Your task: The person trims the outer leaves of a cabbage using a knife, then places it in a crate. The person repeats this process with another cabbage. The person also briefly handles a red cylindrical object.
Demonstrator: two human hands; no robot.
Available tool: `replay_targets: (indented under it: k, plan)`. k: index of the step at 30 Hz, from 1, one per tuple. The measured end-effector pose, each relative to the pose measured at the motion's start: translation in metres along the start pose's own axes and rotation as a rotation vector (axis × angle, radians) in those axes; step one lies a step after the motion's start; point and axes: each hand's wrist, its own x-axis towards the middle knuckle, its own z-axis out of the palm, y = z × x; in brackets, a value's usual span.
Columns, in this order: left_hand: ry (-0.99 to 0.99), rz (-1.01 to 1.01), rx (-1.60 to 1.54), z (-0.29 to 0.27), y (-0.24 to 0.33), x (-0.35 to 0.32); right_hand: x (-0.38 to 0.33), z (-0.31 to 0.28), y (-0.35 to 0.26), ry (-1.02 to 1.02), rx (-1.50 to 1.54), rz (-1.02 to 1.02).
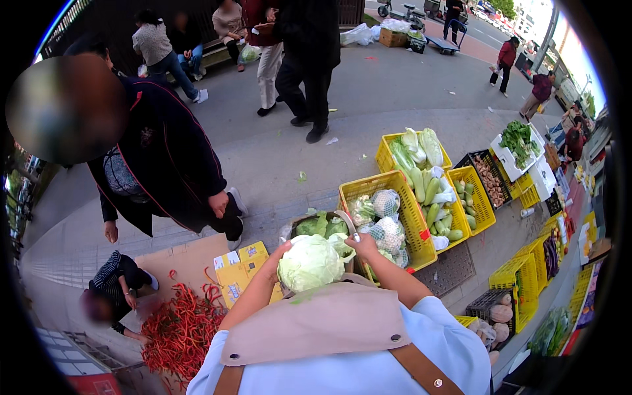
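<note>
Round cabbage is R of L hand, fingers cupping it; R hand, farther, pinches sm. pale thing.

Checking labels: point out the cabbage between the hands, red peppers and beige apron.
Cabbage [307,263], head view: middle of its leaves.
Red peppers [181,330], head view: middle of the pile.
Beige apron [316,324], head view: its front.

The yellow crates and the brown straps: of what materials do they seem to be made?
Crates: probably moulded plastic with a slight sheen, judging by the uniform yellow and latticed walls. Straps: smooth leather or imitation leather; the even brown face and shiny rivet fit either.
</note>
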Motion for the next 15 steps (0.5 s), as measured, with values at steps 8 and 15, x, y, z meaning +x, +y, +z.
replay_targets:
  k: [8, 15]
  plan:
    - [0.18, -0.094, -0.338, -0.01, -0.045, 0.006, -0.063, 0.009, -0.069, -0.543, 0.859, 0.331]
    - [0.235, -0.443, -0.234, 0.004, -0.107, 0.057, -0.094, 0.017, 0.055, -0.226, 1.027, 0.664]
